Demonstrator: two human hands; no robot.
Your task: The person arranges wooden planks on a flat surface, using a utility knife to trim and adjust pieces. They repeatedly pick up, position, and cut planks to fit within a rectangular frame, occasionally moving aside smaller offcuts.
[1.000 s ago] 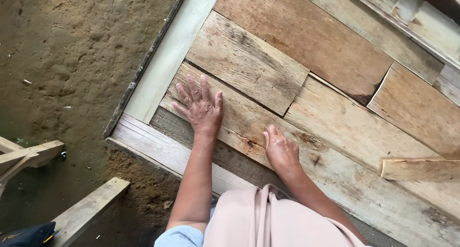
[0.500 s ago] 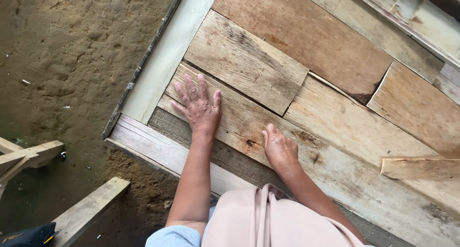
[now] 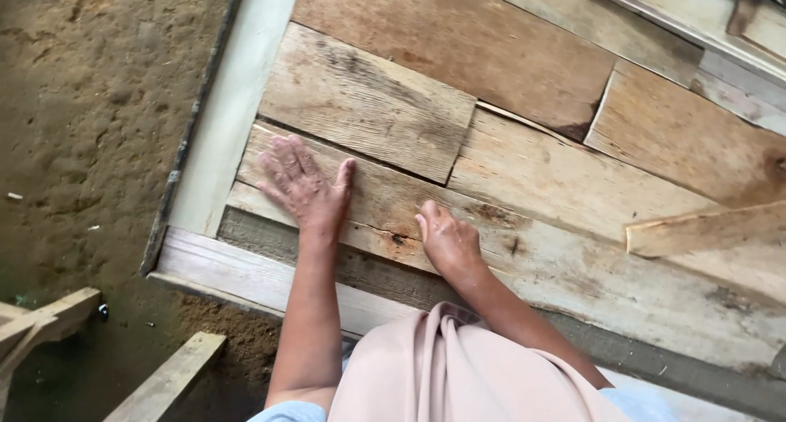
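Note:
My left hand (image 3: 303,185) lies flat, fingers spread, on the left end of a long weathered plank (image 3: 524,262) that sits inside a pale wooden frame (image 3: 229,119). My right hand (image 3: 446,240) presses on the same plank a little to the right, fingers curled down onto the wood. Neither hand holds anything. Just above the plank lies a shorter grey-brown board (image 3: 364,103), edge to edge with it.
More boards fill the frame: a reddish one (image 3: 458,37) at the top and a tan one (image 3: 679,135) at the right. A loose wood strip (image 3: 704,230) rests on the planks at the right. Bare earth (image 3: 82,103) lies left; timber offcuts (image 3: 164,381) at bottom left.
Both hands stay pressed on the long plank. The view has shifted slightly, with the left hand a touch nearer the plank's left end.

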